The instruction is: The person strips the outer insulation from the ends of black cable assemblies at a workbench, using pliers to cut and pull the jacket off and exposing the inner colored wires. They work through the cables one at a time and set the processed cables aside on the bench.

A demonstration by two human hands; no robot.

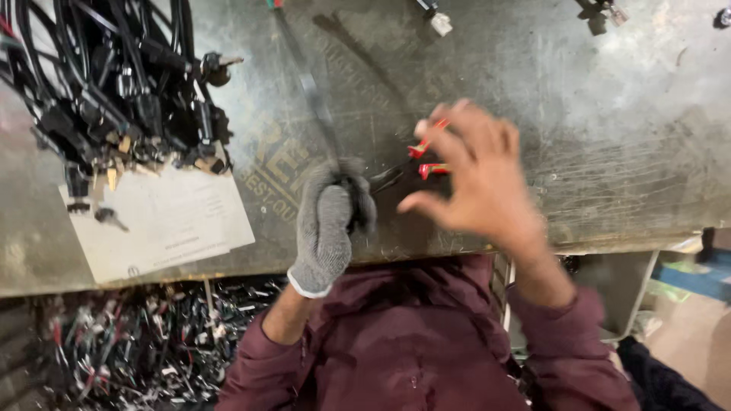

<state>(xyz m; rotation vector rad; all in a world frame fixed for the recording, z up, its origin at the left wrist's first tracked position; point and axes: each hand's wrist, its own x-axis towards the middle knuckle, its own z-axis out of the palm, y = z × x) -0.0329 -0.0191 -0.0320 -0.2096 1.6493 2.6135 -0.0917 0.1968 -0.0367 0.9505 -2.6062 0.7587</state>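
The left hand [329,228], in a grey knit glove, is clenched around a black cable [314,99] that runs away from it across the worn metal tabletop [609,137]. Just right of that fist, the bare right hand [476,179] is blurred, its fingers spread open above red-sleeved wire terminals [428,158]. Far to the left lies a heap of black cables [114,84] on white paper [164,221].

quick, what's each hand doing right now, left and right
Left hand: gloved, closed around a black cable.
Right hand: bare, open, fingers spread by the red-tipped wires; a grip cannot be told.
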